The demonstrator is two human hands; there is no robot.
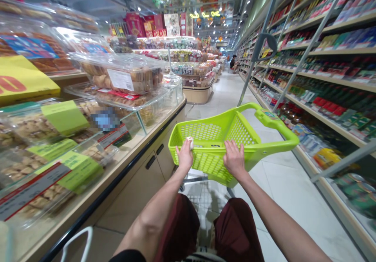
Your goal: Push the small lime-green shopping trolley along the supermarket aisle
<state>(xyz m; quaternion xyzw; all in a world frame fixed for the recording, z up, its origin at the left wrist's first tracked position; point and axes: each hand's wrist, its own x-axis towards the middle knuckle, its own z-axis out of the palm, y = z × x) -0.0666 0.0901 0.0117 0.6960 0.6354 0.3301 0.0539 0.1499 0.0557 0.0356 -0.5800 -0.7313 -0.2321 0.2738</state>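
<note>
Facing a lime-green shopping cart (202,164), straight out at 12 o'clock, beyond maroon trousers (183,223) at 6. Set crosswise to the forearms, with a long axis running roughly from 9 o'clock to 3 — narrow end of the basket toward 9, looped handle (289,136) toward 2 and 3. Nearest to that handle: the right hand (234,158), apart from it yet closer than the left hand (184,155), over by the basket's 9 o'clock end.

Touching the near rim with both hands, backs uppermost. In the left hand, a small white wad (190,142), pinched at the fingertips with one finger splayed toward 9; tissue or cloth — cannot tell which. In the right hand, nothing visible besides the rim under loosely bent fingers pointing toward 12; gripping or only resting, cannot tell.

At 9 to 10 o'clock, a counter (132,195) stacked with clear plastic boxes (117,74) of baked goods and green cards (64,117). At 2 to 3, long shelves (337,80) of packaged goods. Far down the aisle, just past 12, a person (233,62) low beside the shelves.
</note>
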